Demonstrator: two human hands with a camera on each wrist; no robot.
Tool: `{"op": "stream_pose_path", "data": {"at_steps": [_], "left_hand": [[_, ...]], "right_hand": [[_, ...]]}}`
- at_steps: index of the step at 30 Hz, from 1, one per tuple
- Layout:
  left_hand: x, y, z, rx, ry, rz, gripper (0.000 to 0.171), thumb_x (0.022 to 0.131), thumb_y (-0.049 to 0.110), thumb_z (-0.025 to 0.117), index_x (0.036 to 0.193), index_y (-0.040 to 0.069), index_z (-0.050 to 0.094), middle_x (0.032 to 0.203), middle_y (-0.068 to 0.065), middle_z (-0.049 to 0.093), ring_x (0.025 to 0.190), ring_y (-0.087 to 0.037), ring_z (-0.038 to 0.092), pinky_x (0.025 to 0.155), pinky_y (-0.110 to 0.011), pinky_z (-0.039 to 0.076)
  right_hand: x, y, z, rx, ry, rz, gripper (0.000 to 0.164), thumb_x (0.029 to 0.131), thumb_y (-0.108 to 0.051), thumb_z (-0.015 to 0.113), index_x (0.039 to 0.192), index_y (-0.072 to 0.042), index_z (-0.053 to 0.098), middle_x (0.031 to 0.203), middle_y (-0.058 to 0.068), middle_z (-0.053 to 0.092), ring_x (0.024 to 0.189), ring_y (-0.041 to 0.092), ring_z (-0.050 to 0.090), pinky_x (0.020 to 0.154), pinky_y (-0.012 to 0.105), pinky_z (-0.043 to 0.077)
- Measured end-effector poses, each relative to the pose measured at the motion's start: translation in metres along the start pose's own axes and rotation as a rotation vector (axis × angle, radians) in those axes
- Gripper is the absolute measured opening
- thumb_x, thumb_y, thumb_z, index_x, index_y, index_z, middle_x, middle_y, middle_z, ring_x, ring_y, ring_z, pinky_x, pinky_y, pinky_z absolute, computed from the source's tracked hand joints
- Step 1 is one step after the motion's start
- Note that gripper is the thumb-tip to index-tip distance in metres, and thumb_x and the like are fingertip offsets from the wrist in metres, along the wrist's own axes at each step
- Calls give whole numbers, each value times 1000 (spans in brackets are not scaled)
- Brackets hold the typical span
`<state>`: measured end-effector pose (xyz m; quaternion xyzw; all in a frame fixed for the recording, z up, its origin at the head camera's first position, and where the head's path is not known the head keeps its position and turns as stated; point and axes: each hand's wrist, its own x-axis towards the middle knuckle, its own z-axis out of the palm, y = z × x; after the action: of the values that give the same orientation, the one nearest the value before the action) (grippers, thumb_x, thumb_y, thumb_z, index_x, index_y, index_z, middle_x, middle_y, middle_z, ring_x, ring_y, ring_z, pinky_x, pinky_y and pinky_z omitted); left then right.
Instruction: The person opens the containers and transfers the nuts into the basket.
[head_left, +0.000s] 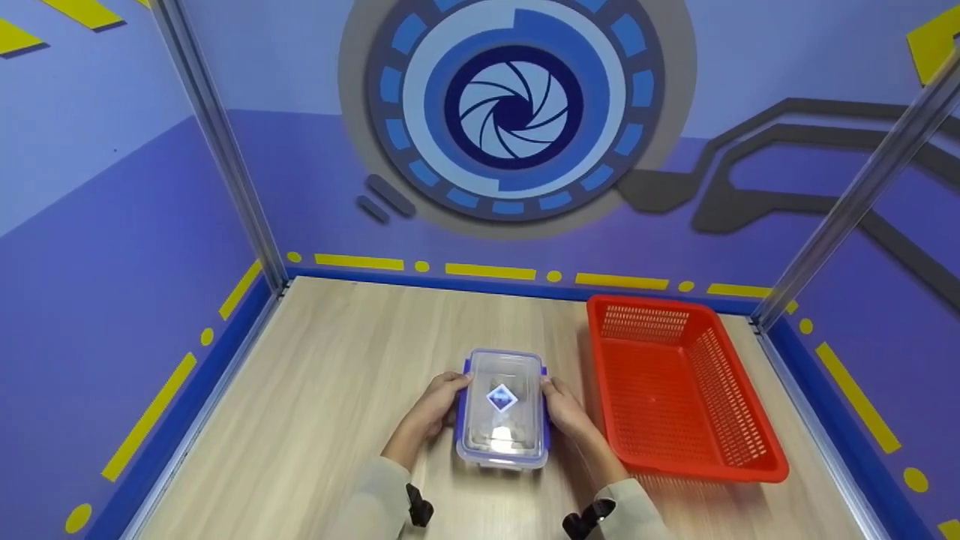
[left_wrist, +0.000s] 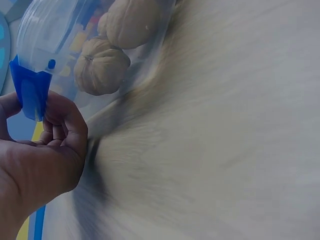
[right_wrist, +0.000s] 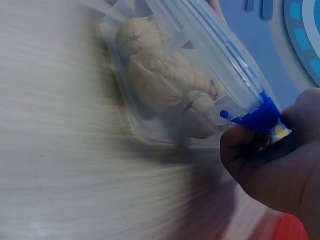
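A clear plastic food container with a clear lid and blue side latches is between both hands. A diamond-shaped label sits on its lid. My left hand pinches the left blue latch between thumb and curled fingers. On the other side, my right hand has its thumb and fingers around the right blue latch. Through the walls show several beige, creased, rounded pieces, whose kind I cannot tell. Whether the container's base touches the table is unclear.
Right of the container stands a red perforated plastic basket, close to my right forearm. The light wood-grain table is bordered by blue printed panels and metal corner posts.
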<state>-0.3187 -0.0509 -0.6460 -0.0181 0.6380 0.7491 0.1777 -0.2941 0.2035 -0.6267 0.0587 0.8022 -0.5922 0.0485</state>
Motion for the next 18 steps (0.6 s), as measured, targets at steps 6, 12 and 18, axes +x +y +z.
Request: {"op": "stream_pose_path", "data": {"at_steps": [6,12,18], "left_hand": [[-1,-4,-3,-25,-3,0,46,107,32,63,127,-7,56,112,-25,73,88,-26,76,71,-37,65],[0,-6,-4,-24,-13,15,46,106,34,64,127,-6,56,111,-24,73,87,-24,76,68,-36,64],[1,-4,-2,-9,-13,18,47,106,35,64,128,-6,56,109,-21,73,85,-22,74,66,-33,63]], "right_hand": [[-2,-1,1,-107,20,-5,60,115,-28,38,153,18,35,158,39,37,150,53,31,125,61,23],[-6,-1,1,-163,49,-5,61,114,-29,38,154,17,35,159,38,35,151,54,30,125,61,23],[-6,-2,-1,-149,60,-8,61,114,-29,38,155,16,35,160,38,35,151,53,30,125,61,23]]}}
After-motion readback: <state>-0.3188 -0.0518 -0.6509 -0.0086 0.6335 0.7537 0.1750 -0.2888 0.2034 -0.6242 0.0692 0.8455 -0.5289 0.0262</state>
